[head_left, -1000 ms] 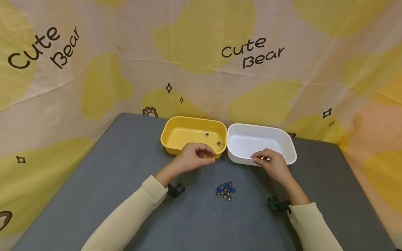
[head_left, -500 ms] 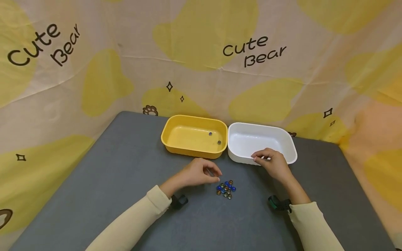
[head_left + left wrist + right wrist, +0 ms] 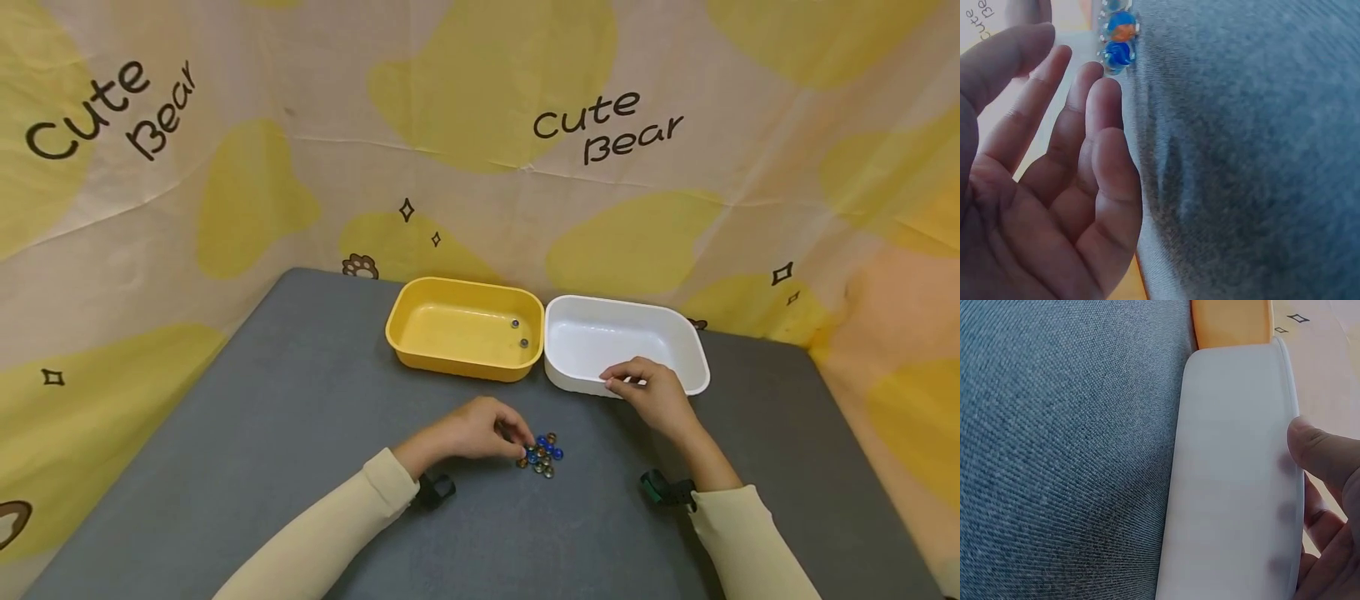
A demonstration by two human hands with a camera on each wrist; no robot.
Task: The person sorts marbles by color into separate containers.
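A small pile of glass marbles [image 3: 550, 448], blue, amber and clear, lies on the grey table. My left hand [image 3: 480, 429] is at the pile's left edge, thumb and fingers apart and loosely bent; in the left wrist view, blue and orange marbles [image 3: 1121, 28] show just beyond the fingertips. With my right hand [image 3: 651, 392] I hold the near rim of the white bin [image 3: 581, 308]. In the right wrist view the thumb lies at the rim, and dark finger shadows show through the wall.
A yellow bin [image 3: 450, 362] stands left of the white one, touching or nearly touching it. Two marbles [image 3: 524, 343] lie at its right end. Behind the grey cloth-covered table [image 3: 300, 375] hangs a printed curtain [image 3: 480, 100].
My left hand has come from over the yellow bin's front edge down to the marble pile. One marble in the yellow bin has rolled right. The right hand has stayed put.
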